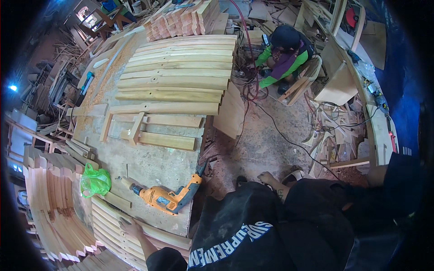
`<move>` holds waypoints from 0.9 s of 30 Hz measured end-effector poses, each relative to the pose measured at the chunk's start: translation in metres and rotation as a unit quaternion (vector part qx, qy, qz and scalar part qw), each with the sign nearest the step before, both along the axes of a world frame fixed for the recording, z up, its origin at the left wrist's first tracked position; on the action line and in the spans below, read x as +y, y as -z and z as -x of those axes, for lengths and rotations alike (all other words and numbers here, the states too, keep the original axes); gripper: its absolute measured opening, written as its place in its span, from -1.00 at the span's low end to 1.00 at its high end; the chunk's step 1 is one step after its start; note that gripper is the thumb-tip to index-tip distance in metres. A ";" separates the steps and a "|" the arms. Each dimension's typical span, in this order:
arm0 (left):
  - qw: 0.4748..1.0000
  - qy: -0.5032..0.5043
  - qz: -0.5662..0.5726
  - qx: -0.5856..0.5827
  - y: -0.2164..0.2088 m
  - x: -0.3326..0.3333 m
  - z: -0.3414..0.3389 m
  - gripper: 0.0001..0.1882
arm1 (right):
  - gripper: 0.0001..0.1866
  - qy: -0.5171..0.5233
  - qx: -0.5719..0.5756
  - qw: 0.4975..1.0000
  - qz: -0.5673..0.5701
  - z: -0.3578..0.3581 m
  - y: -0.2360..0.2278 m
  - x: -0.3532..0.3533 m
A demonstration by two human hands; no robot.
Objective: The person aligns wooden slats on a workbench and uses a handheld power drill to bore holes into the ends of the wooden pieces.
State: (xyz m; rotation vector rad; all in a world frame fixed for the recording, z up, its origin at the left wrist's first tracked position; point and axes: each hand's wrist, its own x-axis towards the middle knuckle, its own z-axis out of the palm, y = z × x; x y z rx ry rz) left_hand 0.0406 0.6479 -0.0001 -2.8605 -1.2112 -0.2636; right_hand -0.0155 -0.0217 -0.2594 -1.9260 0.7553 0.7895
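My left hand rests on a row of pale curved wooden slats at the near left. Its fingers close over a small greyish thing that is too blurred to name. Low beside my dark clothing, above the floor near my shoes, my right hand hangs with its fingers curled. No object shows in it. An orange and black power drill lies on its side on the worn workbench, its chuck toward a green plastic bag.
Long curved slats cover the bench's far half, with stacked wood blocks behind. Loose wooden pieces lie nearer. Curved boards stand left. A co-worker crouches far right. A black cable and offcuts lie on the floor.
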 end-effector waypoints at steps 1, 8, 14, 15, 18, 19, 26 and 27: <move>1.000 -0.001 -0.001 -0.001 0.001 0.002 0.001 -0.34 | -0.64 -0.001 -0.001 1.000 -0.001 -0.001 -0.003 0.000; 1.000 -0.006 0.021 0.007 -0.007 -0.009 -0.003 -0.33 | -0.63 0.020 -0.035 0.999 -0.020 0.001 0.007 -0.002; 1.000 -0.008 0.029 0.001 -0.008 -0.007 0.001 -0.32 | -0.62 0.003 -0.028 0.999 -0.021 -0.005 -0.012 0.003; 1.000 -0.003 0.031 -0.003 -0.009 -0.008 0.001 -0.32 | -0.62 0.009 -0.016 1.000 -0.021 -0.006 -0.014 0.003; 0.999 -0.002 0.033 -0.008 -0.009 -0.008 -0.001 -0.32 | -0.58 0.025 -0.019 1.000 -0.003 -0.005 -0.017 0.006; 0.999 -0.002 0.033 -0.007 -0.010 -0.010 -0.002 -0.32 | -0.58 0.025 -0.018 1.000 -0.002 -0.004 -0.015 0.005; 1.000 -0.007 0.024 -0.004 -0.006 -0.005 0.001 -0.31 | -0.61 0.011 -0.014 0.999 -0.027 -0.005 -0.012 0.005; 1.000 -0.004 0.019 -0.004 -0.004 -0.003 0.001 -0.31 | -0.61 0.025 -0.009 0.999 -0.032 -0.004 -0.010 0.004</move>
